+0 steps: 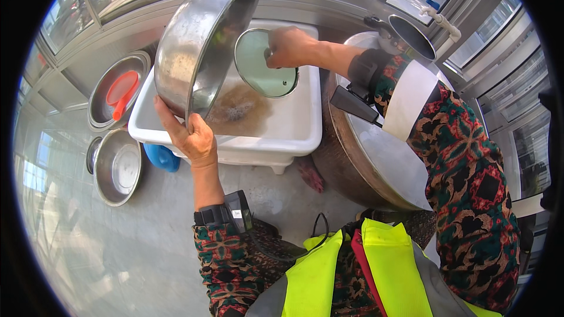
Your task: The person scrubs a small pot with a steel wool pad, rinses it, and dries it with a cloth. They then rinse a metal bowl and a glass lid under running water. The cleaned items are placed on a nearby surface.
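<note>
My left hand [192,140] grips the lower rim of a large metal basin [185,44], thumb at the edge and fingers along its outside. The basin is tipped on its side over a white sink [288,138], its hollow turned to the right. My right hand [292,47] is closed on a round glass lid [258,67] with a metal rim, at its upper right part; whether the fingers hold a knob is hidden. The lid hangs over the sink, beside the basin's opening. Murky brown water [241,108] with some foam lies in the sink.
At the left, a metal basin [97,103] holds an orange-red plastic strainer [123,88]. Nearer stands a metal bowl [119,167], next to a blue object [162,157] under the sink. To the right are a big brown pot [341,152], a dark pan [411,36] and a tap [443,22].
</note>
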Demonstrator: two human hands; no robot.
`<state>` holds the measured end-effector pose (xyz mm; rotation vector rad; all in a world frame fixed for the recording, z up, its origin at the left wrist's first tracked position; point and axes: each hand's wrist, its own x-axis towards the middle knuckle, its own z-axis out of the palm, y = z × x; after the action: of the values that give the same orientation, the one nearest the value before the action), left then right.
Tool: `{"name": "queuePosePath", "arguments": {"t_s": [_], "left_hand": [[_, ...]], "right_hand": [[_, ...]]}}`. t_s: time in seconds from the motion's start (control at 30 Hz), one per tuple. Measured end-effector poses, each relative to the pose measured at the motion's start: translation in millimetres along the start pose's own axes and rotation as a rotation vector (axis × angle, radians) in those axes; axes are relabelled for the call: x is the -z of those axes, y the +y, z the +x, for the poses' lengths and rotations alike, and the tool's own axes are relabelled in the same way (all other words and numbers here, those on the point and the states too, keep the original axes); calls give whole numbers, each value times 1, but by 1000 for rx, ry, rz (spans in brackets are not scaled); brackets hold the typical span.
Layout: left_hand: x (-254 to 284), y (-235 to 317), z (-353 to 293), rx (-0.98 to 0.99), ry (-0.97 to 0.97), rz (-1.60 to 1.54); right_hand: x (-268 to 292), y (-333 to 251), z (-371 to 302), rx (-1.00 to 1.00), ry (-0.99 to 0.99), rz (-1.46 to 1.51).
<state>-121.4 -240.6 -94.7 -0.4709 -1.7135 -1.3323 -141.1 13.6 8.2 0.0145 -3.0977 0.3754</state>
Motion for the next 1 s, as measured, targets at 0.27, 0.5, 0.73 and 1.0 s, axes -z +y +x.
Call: {"name": "queuePosePath", "arguments": {"t_s": [0.27, 0.5, 0.73, 1.0], "left_hand": [[-2, -11, -1, 54, 21, -101], [1, -14, 5, 46, 36, -9], [-2, -18, 8, 648, 271, -184], [-13, 34, -16, 1219, 201, -661]], "right_hand": [[5, -9, -10, 30, 124, 135], [4, -21, -4, 138, 227, 123], [-3, -47, 15, 166, 279, 238], [-22, -104, 39, 155, 11, 86]]}}
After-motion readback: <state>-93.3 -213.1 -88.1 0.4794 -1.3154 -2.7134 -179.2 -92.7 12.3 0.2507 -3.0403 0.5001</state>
